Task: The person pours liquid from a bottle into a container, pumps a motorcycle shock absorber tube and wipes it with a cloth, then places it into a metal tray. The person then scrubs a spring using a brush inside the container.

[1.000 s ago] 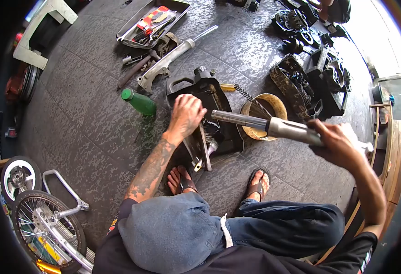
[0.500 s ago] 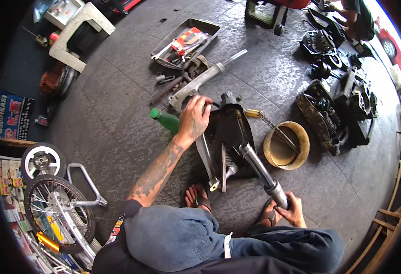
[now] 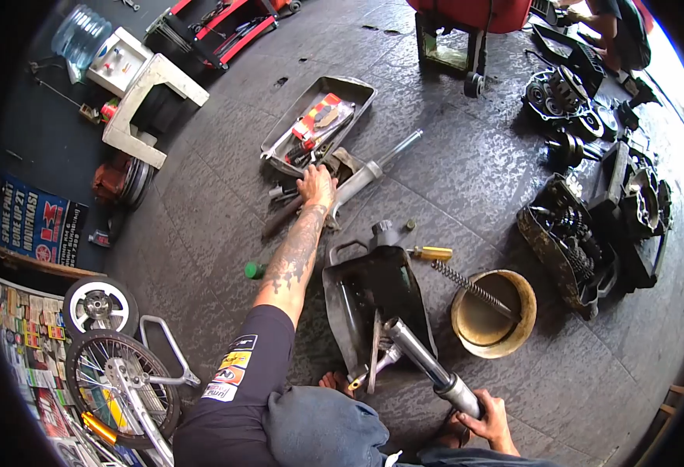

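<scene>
My left hand (image 3: 317,187) is stretched far forward onto the tools and the cloth (image 3: 343,162) beside a second fork leg (image 3: 361,179); what its fingers hold, if anything, is hidden. At the lower right my right hand (image 3: 491,420) is wrapped round the lower end of a fork tube (image 3: 426,359). The tube slants with its open upper end over the black drain pan (image 3: 373,280). A spring (image 3: 474,288) leans in a round tan basin (image 3: 528,311), near a yellow-handled screwdriver (image 3: 434,253).
A metal tray (image 3: 361,95) with tools lies ahead. Greasy engine parts (image 3: 571,241) cover the right side. A green bottle (image 3: 254,270) is partly behind my left forearm. Wheels (image 3: 100,306) stand at the left. Another person (image 3: 618,31) crouches at the far right.
My left hand has moved from above the pan forward to the tools near the tray. The fork tube swung from nearly level to slanting over the pan, still in my right hand. The view shifted.
</scene>
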A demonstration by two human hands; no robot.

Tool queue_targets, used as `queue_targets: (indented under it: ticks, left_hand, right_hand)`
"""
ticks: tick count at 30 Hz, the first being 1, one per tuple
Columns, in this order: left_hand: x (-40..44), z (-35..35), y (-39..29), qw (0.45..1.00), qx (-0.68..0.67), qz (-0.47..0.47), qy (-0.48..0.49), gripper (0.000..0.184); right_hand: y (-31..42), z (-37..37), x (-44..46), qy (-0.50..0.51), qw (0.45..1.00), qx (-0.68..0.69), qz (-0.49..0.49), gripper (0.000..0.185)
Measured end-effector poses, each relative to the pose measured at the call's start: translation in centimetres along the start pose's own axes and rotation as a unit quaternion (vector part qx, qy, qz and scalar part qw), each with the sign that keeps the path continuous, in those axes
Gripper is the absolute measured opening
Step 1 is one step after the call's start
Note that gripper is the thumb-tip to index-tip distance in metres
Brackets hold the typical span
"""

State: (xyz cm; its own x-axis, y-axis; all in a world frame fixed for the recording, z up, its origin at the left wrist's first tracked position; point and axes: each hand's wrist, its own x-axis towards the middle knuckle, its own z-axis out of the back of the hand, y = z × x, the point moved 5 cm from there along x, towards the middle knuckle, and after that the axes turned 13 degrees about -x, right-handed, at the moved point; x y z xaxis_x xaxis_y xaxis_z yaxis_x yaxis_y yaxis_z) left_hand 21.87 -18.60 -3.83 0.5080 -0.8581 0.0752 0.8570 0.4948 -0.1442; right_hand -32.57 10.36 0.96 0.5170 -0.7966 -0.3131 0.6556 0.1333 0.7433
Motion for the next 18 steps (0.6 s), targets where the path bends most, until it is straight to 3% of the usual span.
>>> queue_targets:
  ticks: [3,4,6,7,9,10,13,16,18]
  left_hand:
    - [1.2,-0.9,0.9,0.999,-0.035,-0.017,-0.028,0.025]
    - [0.8,-0.5,0.8,0.996,-0.070,-0.017,-0.043,0.024]
    - [0.2,-0.3,1.0,0.981,-0.169,0.031,-0.085,0.027]
    - [0.1,-0.5,1.2,0.968,-0.223,0.055,-0.098,0.029]
    - [-0.8,-1.1,1.5,0.927,-0.335,0.088,-0.144,0.032]
    - [-1.1,-1.2,1.6,0.903,-0.386,0.092,-0.162,0.034]
    - [-1.5,1.1,1.3,0.833,-0.518,0.072,-0.181,0.036]
    - [0.4,4.6,0.4,0.759,-0.587,0.019,-0.280,0.038]
    - [1.0,7.5,-0.5,0.748,-0.617,0.046,-0.240,0.040]
  right_hand:
    - [-0.3,0.0,0.6,-0.058,0.998,0.007,0.039,0.051]
    - [0.6,0.6,1.0,-0.051,0.999,0.012,0.005,0.052]
    - [1.7,1.4,1.3,0.199,0.962,0.023,-0.186,0.051]
    - [0.5,0.3,1.3,0.202,0.962,0.023,-0.184,0.051]
    - [0.5,0.4,1.0,-0.079,0.993,-0.083,0.002,0.052]
    - [0.2,0.2,1.1,-0.048,0.998,0.000,-0.029,0.053]
    - [0.6,0.3,1.7,-0.033,0.999,0.022,-0.015,0.051]
    - [0.4,-0.3,1.9,-0.016,0.999,0.035,-0.010,0.049]
    - [0.8,-0.3,2.0,-0.014,0.999,0.041,-0.033,0.048]
